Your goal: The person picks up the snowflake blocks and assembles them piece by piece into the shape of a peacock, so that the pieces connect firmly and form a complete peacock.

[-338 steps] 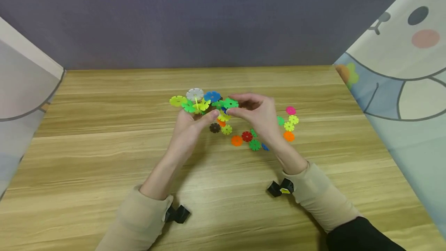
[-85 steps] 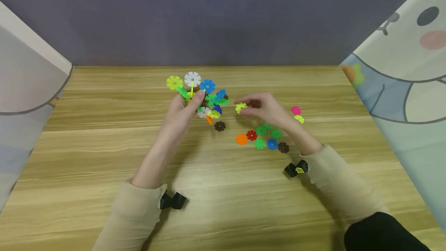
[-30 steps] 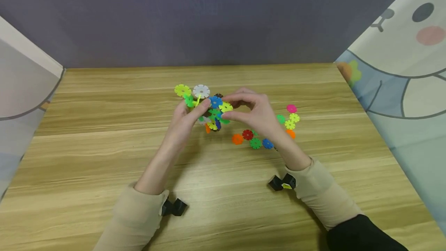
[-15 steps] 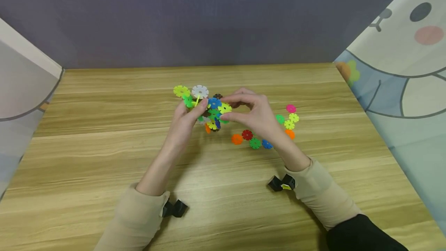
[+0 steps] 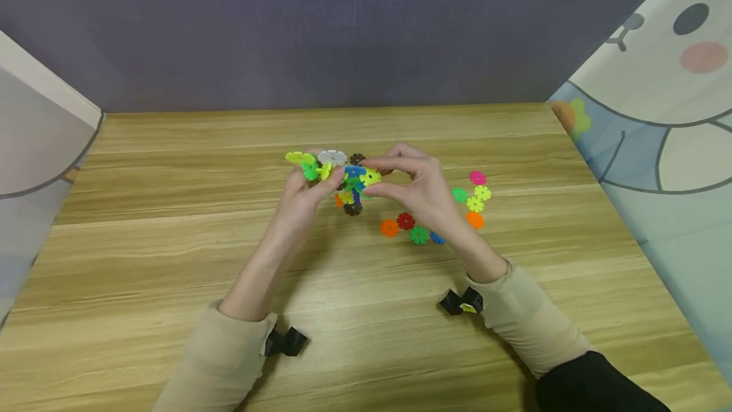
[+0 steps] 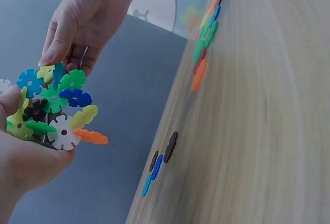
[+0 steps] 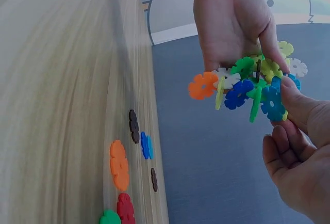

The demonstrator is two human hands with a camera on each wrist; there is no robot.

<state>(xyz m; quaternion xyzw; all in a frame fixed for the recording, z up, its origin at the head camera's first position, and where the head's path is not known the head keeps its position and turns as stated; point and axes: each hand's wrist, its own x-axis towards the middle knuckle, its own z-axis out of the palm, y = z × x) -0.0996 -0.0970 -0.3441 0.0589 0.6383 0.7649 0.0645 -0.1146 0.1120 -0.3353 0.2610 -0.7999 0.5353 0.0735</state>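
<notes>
My left hand (image 5: 297, 208) grips a cluster of interlocking snowflake discs (image 5: 352, 183), held above the table, with the thumb on the near side. White, yellow, green, blue, brown and orange discs stick out at different angles; a white disc (image 6: 63, 132) and an orange disc (image 7: 202, 85) show clearly in the wrist views. At the cluster's right side, my right hand (image 5: 424, 192) pinches a yellow disc (image 5: 372, 176) between thumb and index finger. This disc touches the blue and green discs; whether its slot is engaged I cannot tell. The palm hides part of the cluster.
Loose discs lie on the wooden table (image 5: 189, 221): orange (image 5: 389, 227), red (image 5: 406, 220), green (image 5: 419, 234) and blue ones near my right wrist. Farther right are pink (image 5: 477, 177), yellow and orange discs. A brown disc (image 5: 352, 208) lies below the cluster. A grey wall (image 5: 343, 30) stands behind.
The right hand has brought the yellow disc left, from apart to against the cluster. Over the last half second the cluster has tilted, so its white and upper yellow discs appear flatter.
</notes>
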